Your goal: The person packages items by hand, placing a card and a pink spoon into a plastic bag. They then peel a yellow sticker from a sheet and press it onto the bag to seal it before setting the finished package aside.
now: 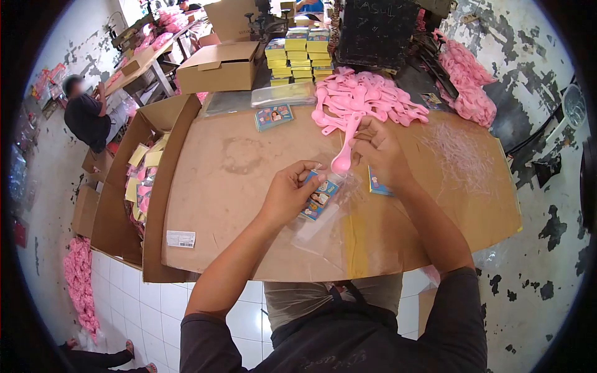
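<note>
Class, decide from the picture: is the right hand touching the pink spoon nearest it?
Touching. The head view shows the right hand gripping the pink spoon by its handle.

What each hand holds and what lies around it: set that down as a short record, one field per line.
Left hand: pinches a blue printed card together with clear plastic; whether the card is inside is unclear
Right hand: holds a pink spoon, bowl end down
Beyond the hands: a heap of pink spoons
Flat on the cardboard top: a stack of printed cards
Left side: an open carton with pink and pale yellow items inside
</note>
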